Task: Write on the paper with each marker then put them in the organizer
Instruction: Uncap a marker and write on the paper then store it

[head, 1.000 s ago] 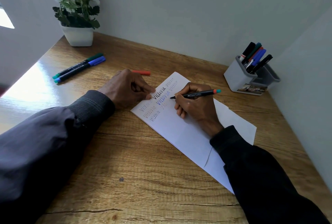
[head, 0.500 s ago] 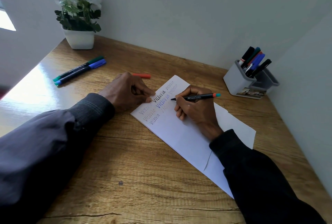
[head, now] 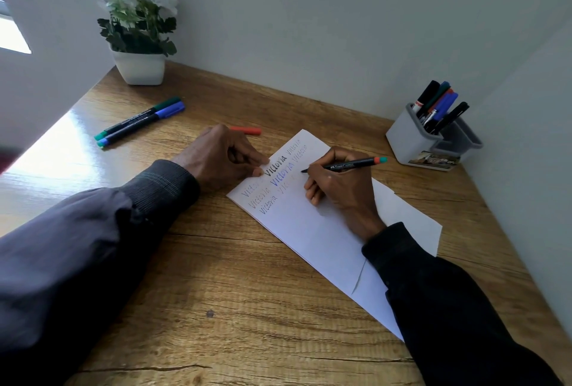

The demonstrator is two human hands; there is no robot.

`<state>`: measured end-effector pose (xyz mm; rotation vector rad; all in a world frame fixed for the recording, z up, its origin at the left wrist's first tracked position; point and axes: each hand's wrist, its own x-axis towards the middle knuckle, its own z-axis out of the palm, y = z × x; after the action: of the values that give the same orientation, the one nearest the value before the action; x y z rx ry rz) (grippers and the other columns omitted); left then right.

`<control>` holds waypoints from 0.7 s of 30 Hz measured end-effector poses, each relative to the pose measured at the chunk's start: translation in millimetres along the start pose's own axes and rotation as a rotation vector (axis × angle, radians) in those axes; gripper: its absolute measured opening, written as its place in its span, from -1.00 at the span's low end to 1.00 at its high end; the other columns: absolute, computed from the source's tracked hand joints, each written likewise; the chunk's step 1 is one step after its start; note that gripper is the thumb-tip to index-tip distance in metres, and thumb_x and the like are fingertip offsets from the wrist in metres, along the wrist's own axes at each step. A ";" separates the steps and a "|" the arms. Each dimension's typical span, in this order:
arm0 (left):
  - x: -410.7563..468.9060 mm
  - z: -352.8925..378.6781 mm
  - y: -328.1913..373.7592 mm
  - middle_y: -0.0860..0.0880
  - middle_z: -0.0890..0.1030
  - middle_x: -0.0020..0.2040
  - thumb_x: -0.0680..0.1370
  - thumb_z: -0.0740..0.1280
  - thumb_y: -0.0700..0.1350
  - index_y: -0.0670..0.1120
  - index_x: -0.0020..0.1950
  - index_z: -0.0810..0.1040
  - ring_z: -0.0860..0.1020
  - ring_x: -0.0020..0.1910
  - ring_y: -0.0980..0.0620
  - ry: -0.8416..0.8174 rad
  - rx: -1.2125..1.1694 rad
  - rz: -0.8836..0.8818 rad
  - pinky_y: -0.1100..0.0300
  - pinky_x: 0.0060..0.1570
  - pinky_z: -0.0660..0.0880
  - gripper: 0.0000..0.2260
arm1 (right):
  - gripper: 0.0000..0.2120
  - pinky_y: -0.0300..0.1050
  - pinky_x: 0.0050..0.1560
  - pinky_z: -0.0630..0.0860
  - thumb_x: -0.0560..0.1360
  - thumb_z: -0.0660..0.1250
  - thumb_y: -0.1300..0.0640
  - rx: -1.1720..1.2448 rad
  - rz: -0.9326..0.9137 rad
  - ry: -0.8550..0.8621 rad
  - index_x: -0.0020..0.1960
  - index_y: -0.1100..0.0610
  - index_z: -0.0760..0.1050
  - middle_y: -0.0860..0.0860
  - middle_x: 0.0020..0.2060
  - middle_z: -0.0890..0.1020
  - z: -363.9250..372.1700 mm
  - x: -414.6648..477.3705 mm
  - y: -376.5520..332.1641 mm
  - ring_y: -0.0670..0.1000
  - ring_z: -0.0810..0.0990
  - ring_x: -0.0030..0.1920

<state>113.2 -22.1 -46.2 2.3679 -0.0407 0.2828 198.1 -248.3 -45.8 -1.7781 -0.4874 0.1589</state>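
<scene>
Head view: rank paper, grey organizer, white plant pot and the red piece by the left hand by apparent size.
1. paper
2. grey organizer
3. white plant pot, farther off, so this order is unsure
4. red piece, partly hidden behind the left hand

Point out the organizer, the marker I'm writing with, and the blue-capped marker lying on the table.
Organizer [head: 402, 138]: head view, grey front wall.
Writing marker [head: 343, 166]: head view, black barrel at the lettering.
Blue-capped marker [head: 168, 109]: head view, its blue cap.

The marker [head: 343, 166] is black (orange-teal end), paper [head: 309, 231] white.
</scene>
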 end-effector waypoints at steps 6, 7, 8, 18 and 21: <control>-0.7 0.3 0.1 0.02 0.69 0.09 0.42 0.55 -0.12 0.02 0.07 0.73 0.43 0.36 0.19 0.016 -0.020 -0.013 0.23 0.22 0.47 -0.77 | -0.87 -0.16 -0.45 0.51 0.56 0.37 0.38 0.274 0.104 0.007 -0.17 0.29 0.58 0.21 -0.36 0.66 -7.9 7.0 -1.5 0.10 0.61 -0.44; -0.8 0.2 -0.3 0.03 0.69 0.09 0.42 0.55 -0.12 0.02 0.06 0.73 0.44 0.36 0.18 0.018 -0.023 -0.016 0.21 0.22 0.48 -0.77 | -0.88 -0.17 -0.44 0.52 0.55 0.36 0.39 0.325 0.115 -0.012 -0.15 0.29 0.60 0.21 -0.35 0.66 -9.4 8.1 -2.2 0.08 0.61 -0.43; -0.6 0.0 -0.4 0.03 0.69 0.09 0.42 0.55 -0.12 0.03 0.06 0.73 0.44 0.36 0.18 0.018 -0.023 -0.016 0.21 0.22 0.49 -0.77 | -0.88 -0.18 -0.41 0.53 0.56 0.35 0.39 0.365 0.121 -0.037 -0.14 0.29 0.61 0.21 -0.33 0.66 -10.8 9.1 -2.3 0.07 0.61 -0.42; -0.4 -4.5 4.2 0.04 0.69 0.10 0.44 0.53 -0.09 0.01 0.05 0.73 0.63 0.04 0.06 0.237 -0.108 -0.057 0.00 -0.03 0.62 -0.81 | -0.79 -0.16 -0.30 0.60 0.51 0.32 0.25 0.571 0.094 -0.192 0.06 0.36 0.60 0.24 -0.24 0.67 -18.2 12.1 -7.2 0.09 0.65 -0.32; 3.3 -8.5 2.5 0.01 0.65 -0.01 0.40 0.56 -0.08 -0.03 0.08 0.71 0.58 -0.11 0.05 0.444 -0.049 -0.150 0.17 -0.17 0.56 -0.73 | -0.89 -0.17 -0.36 0.58 0.59 0.30 0.39 0.529 0.043 -0.143 -0.05 0.27 0.59 0.22 -0.28 0.67 -19.0 13.0 -8.6 0.09 0.63 -0.37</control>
<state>114.5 -17.9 -37.8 2.1957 0.3346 0.7159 214.5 -258.4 -30.6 -1.2643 -0.4581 0.4083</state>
